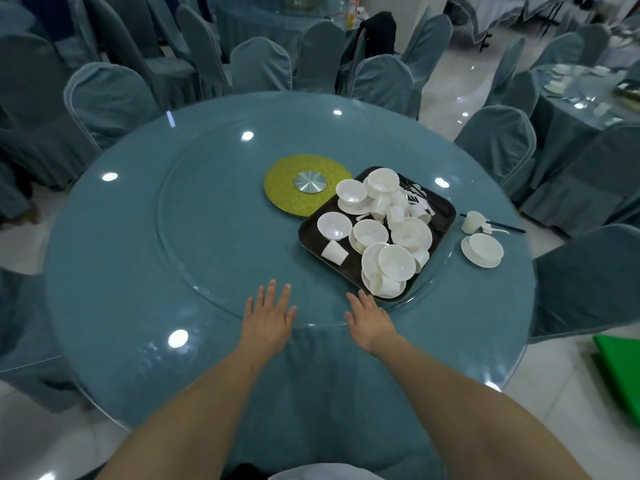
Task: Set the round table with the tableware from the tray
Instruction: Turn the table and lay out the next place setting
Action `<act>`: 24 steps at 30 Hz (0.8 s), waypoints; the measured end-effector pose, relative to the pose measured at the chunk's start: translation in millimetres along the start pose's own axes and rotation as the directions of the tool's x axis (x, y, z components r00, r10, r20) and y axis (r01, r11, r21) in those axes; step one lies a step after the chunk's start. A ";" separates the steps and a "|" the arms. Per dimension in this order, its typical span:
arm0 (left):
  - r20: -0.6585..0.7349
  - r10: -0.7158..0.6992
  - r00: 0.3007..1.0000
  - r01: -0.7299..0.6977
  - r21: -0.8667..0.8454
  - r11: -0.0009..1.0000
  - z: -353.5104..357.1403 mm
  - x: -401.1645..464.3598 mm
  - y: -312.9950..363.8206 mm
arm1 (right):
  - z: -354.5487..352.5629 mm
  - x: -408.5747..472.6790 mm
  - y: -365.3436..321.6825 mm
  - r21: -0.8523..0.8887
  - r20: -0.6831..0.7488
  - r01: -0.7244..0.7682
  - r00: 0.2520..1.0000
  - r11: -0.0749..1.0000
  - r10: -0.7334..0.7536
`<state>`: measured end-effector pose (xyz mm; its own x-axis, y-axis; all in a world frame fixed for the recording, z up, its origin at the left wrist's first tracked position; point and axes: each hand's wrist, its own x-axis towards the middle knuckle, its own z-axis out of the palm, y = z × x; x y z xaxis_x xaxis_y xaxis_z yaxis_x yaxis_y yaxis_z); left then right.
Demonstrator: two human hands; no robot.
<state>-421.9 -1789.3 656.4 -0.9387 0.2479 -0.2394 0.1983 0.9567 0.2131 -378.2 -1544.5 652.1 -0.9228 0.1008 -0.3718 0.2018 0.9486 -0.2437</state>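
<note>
Both hands lie flat and empty at 6 o'clock on the tabletop (pixel 138 271): left hand (pixel 268 315), then right hand (pixel 370 320) just short of the tray (pixel 311 233) heaped with white tableware (pixel 381 233). One place setting (pixel 482 249) sits at 3 o'clock. Best lift bowls singly from the near corner.

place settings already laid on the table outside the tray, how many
1: a bowl on a plate with a cup, spoon and chopsticks, right of the tray. Both hands hold nothing.
</note>
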 end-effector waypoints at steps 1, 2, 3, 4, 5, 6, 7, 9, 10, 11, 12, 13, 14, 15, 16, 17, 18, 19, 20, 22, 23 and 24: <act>0.030 -0.008 1.000 0.008 -0.015 1.000 4.2 4.2 0.7 | 2.7 3.2 3.1 0.003 0.023 -0.005 1.000 1.000 0.005; 0.058 -0.015 0.998 0.016 -0.026 1.000 8.2 6.2 1.1 | 5.6 4.8 5.6 0.008 0.048 -0.010 0.999 1.000 0.010; 0.083 -0.018 0.996 0.020 -0.025 0.999 12.2 8.6 1.6 | 7.6 6.9 7.8 0.007 0.071 -0.015 0.997 1.000 0.014; 0.109 -0.014 0.994 0.015 -0.010 1.000 16.3 11.2 1.9 | 10.2 9.5 10.0 0.003 0.088 -0.017 0.996 1.000 0.017; 0.135 -0.006 0.991 0.005 0.008 1.000 20.7 14.0 2.5 | 13.0 12.4 12.4 -0.003 0.105 -0.017 0.994 1.000 0.017; 0.160 0.002 0.987 -0.006 0.026 1.000 24.6 16.5 3.0 | 15.3 15.1 14.6 -0.005 0.122 -0.016 0.992 1.000 0.017; 0.182 0.011 0.983 -0.019 0.044 0.999 27.4 19.2 3.6 | 17.6 18.2 16.9 -0.007 0.135 -0.016 0.991 1.000 0.017; 0.220 0.024 0.975 -0.040 0.071 0.997 32.5 26.5 6.0 | 21.0 25.3 21.3 -0.013 0.155 -0.020 0.988 1.000 0.022; 0.241 0.028 0.970 -0.047 0.075 0.996 35.1 30.8 7.4 | 22.3 28.7 23.5 -0.016 0.164 -0.025 0.986 1.000 0.027; 0.262 0.034 0.965 -0.056 0.077 0.995 36.9 34.9 8.9 | 23.2 31.5 25.5 -0.021 0.171 -0.030 0.985 0.999 0.033; 0.280 0.044 0.959 -0.069 0.079 0.995 38.4 39.1 10.5 | 24.0 34.6 28.2 -0.025 0.177 -0.034 0.984 0.999 0.038; 0.298 0.059 0.953 -0.086 0.081 0.993 40.5 42.9 11.5 | 25.0 36.8 30.7 -0.028 0.184 -0.037 0.982 0.999 0.042; 0.313 0.078 0.947 -0.110 0.085 0.990 42.7 45.7 12.0 | 26.6 38.4 33.1 -0.034 0.193 -0.037 0.980 0.999 0.043; 0.326 0.098 0.940 -0.133 0.089 0.987 45.3 48.8 12.2 | 28.3 40.3 35.6 -0.042 0.203 -0.035 0.978 0.999 0.043; 0.343 0.112 0.933 -0.153 0.095 0.984 47.9 51.4 11.9 | 30.2 41.0 37.5 -0.046 0.215 -0.033 0.976 0.998 0.042; 0.361 0.120 0.925 -0.168 0.102 0.981 50.5 53.8 11.0 | 32.3 41.6 38.7 -0.049 0.226 -0.031 0.973 0.998 0.042; 0.379 0.122 0.917 -0.174 0.106 0.979 52.9 55.7 9.9 | 34.3 41.3 39.0 -0.053 0.236 -0.031 0.971 0.998 0.043; 0.392 0.120 0.912 -0.174 0.106 0.979 55.7 57.0 9.1 | 36.4 40.3 38.6 -0.057 0.242 -0.030 0.969 0.998 0.043; 0.396 0.115 0.911 -0.169 0.105 0.980 58.3 57.5 8.5 | 38.9 39.1 38.1 -0.058 0.242 -0.027 0.969 0.998 0.040; 0.392 0.105 0.914 -0.162 0.114 0.980 62.3 57.2 7.2 | 43.8 36.8 36.2 -0.059 0.235 -0.021 0.971 0.998 0.035; 0.388 0.102 0.916 -0.160 0.121 0.980 62.8 56.4 6.8 | 45.7 36.0 34.9 -0.056 0.232 -0.019 0.972 0.998 0.031; 0.380 0.098 0.920 -0.159 0.131 0.979 64.3 55.9 5.3 | 47.9 36.0 33.2 -0.047 0.228 -0.020 0.973 0.999 0.030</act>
<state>-455.2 -1760.6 583.3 -0.7365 0.3801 -0.5596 0.3800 0.9168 0.1226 -389.0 -1523.7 587.7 -0.8173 0.0579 -0.5733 0.2043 0.9594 -0.1944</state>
